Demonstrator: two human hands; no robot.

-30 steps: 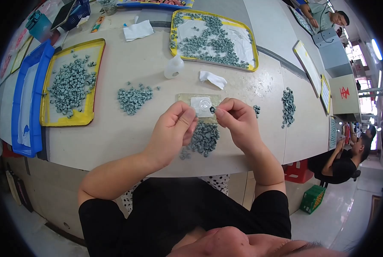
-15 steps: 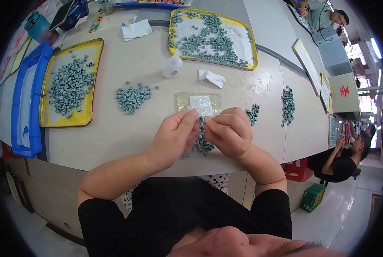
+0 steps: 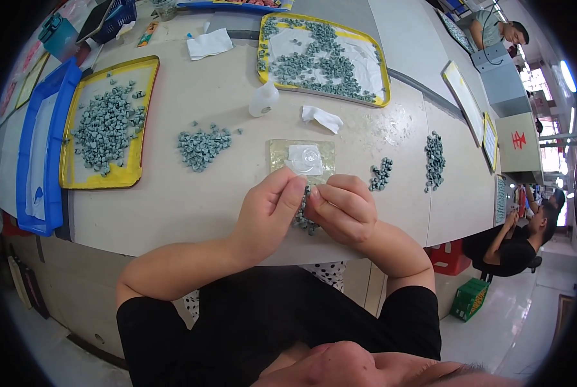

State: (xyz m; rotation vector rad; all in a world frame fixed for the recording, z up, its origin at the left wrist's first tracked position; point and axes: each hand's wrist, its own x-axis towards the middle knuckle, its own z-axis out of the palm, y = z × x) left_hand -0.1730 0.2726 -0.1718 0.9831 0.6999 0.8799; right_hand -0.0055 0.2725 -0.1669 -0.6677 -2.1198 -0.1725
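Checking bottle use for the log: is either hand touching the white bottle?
No, the white bottle is on the table, clear of the left hand and the right hand.

Smooth tabletop [image 3: 192,87], glossy plastic bin [image 3: 55,177], translucent plastic bottle [image 3: 261,103]

Shifted right hand [image 3: 344,208] closer to left hand [image 3: 264,215] (formerly over edge of translucent pad [image 3: 278,153]); revealed small grey-green cluster [image 3: 381,175] fully.

Workshop, small-parts handwork: long worktable [image 3: 172,213]; yellow-edged trays [image 3: 130,178] and loose heaps of many like grey-green pieces [image 3: 203,148]; green plastic crate [image 3: 470,300] on the floor; co-workers [image 3: 509,250] (one seated, in black); tube lights [image 3: 567,75].
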